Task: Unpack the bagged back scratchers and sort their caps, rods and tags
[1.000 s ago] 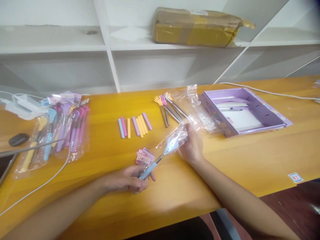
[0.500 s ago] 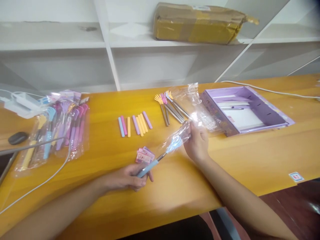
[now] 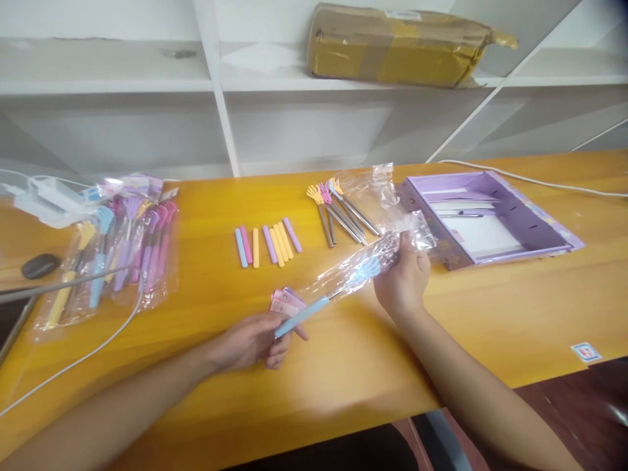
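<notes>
Between my hands lies a light blue back scratcher (image 3: 304, 316) with a small hand-shaped head, its head and metal shaft inside a clear plastic bag (image 3: 338, 271). My left hand (image 3: 258, 340) is closed round the end of the blue handle. My right hand (image 3: 403, 275) pinches the bag near its far end, past the scratcher's head. Just beyond my left fingers sit several small pink cards (image 3: 286, 301), partly covered by the hand. Several metal scratcher rods (image 3: 346, 216) with yellow, pink and blue hand-shaped heads rest behind the bag.
Loose coloured handles (image 3: 272, 243) lie mid-table. Bagged back scratchers (image 3: 110, 252) are at the left, beside a black mouse (image 3: 40, 266) and white cables. A purple box (image 3: 524, 245) holding papers and a pen stands right. A sticker (image 3: 585, 352) lies near the front edge; a taped parcel (image 3: 397, 49) is shelved above.
My right hand has moved right, drawing the bag out longer, and the bag now reaches down to the blue handle. The scratcher's head has shifted slightly right and up.
</notes>
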The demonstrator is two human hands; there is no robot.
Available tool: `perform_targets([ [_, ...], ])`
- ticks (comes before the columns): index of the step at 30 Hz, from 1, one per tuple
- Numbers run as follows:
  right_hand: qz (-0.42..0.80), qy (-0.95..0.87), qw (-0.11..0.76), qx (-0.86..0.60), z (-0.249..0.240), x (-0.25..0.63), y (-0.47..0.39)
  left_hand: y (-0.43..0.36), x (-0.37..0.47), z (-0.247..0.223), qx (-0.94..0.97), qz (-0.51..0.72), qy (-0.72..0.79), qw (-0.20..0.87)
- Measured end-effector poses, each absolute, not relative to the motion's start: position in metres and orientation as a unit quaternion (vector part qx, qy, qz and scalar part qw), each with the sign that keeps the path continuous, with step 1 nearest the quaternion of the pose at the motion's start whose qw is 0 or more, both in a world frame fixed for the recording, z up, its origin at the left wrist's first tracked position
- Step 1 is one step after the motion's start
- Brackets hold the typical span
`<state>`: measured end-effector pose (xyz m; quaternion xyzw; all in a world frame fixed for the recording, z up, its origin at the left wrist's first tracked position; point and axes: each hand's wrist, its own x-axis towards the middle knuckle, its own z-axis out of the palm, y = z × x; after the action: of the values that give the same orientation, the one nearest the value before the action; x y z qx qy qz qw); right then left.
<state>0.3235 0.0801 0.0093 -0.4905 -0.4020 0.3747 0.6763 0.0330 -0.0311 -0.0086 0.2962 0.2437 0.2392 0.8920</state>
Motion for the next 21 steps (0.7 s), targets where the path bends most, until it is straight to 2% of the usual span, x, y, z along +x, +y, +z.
perform_targets([
  [7,0.437,-0.458,0.612,-0.473,0.008,0.321,0.081,-0.031,0.033,-0.011,0.273,0.285,0.27,0.878],
  [11,0.446,-0.426,0.632,-0.468,0.007,0.321,0.081,-0.03,0.033,-0.012,0.316,0.278,0.238,0.875],
  [17,0.346,-0.355,0.734,-0.464,0.002,0.344,0.101,-0.031,0.03,-0.016,0.362,0.246,0.207,0.875],
  [19,0.35,-0.361,0.73,-0.462,0.001,0.343,0.103,-0.032,0.03,-0.018,0.374,0.234,0.213,0.872],
  [21,0.398,-0.409,0.689,-0.447,0.0,0.333,0.098,-0.033,0.031,-0.019,0.378,0.244,0.225,0.864],
])
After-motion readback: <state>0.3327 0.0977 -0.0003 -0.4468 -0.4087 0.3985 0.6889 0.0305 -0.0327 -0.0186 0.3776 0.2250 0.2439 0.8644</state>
